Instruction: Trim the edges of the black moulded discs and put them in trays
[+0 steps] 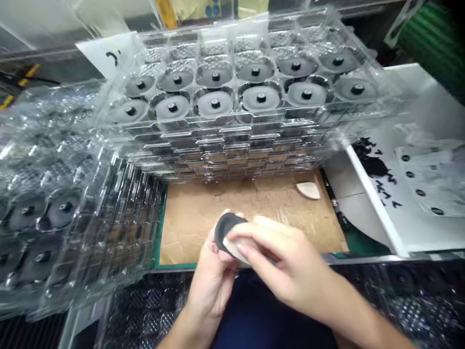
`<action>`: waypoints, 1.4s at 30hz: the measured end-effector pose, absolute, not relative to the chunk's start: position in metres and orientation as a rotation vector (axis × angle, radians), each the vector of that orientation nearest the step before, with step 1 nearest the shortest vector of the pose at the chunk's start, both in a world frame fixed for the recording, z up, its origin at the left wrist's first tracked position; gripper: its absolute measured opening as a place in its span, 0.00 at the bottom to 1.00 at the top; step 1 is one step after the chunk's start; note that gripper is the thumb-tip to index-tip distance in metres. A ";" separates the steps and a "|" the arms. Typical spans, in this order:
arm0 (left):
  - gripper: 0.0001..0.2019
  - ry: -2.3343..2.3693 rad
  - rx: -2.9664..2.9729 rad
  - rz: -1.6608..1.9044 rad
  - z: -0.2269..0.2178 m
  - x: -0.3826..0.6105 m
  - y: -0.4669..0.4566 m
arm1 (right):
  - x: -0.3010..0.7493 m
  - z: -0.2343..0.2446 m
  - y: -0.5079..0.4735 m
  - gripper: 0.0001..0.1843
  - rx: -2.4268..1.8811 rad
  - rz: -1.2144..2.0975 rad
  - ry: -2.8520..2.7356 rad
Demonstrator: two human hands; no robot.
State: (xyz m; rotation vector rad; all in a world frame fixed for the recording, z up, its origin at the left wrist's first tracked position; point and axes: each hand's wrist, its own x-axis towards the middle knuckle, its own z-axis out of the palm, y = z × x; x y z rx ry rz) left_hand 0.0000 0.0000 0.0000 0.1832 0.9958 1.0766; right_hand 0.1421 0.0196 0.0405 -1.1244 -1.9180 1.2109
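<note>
Over the near edge of a cardboard sheet [203, 218], my left hand [214, 276] grips a round dark grey disc-shaped part [225, 227] by its rim. My right hand [279, 252] pinches a pale, flat pad [236, 249] against the face of that part. Fingers cover much of the disc, and its far side is hidden. Another pale wedge-shaped pad [308, 190] lies on the cardboard at the right. Beyond the hands, the top clear plastic tray [225, 118] of a stack holds several grey discs [214, 103], each with a black knob in its centre.
More clear trays [119, 208] are stacked at the left, some pockets holding dark discs. On the right, a white bin [392, 228] contains small black scraps [374, 165] and a plastic sheet with dark round stickers [421, 179]. A marked white paper [109, 53] sticks out behind the trays.
</note>
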 end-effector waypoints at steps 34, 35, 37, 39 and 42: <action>0.25 0.862 0.218 0.912 0.002 0.004 -0.011 | 0.153 0.048 0.001 0.09 -1.084 1.180 -1.888; 0.27 0.857 0.217 0.903 0.003 0.004 -0.010 | 0.159 0.051 -0.002 0.10 -1.148 1.202 -1.915; 0.30 0.843 0.225 0.885 0.005 0.005 -0.008 | 0.168 0.054 -0.003 0.10 -1.315 1.054 -1.966; 0.31 0.821 0.236 0.868 0.008 0.007 -0.006 | 0.170 0.054 0.001 0.09 -1.369 0.712 -2.016; 0.24 0.813 0.238 0.841 0.013 0.007 -0.004 | 0.167 0.047 0.014 0.11 -1.020 0.443 -2.085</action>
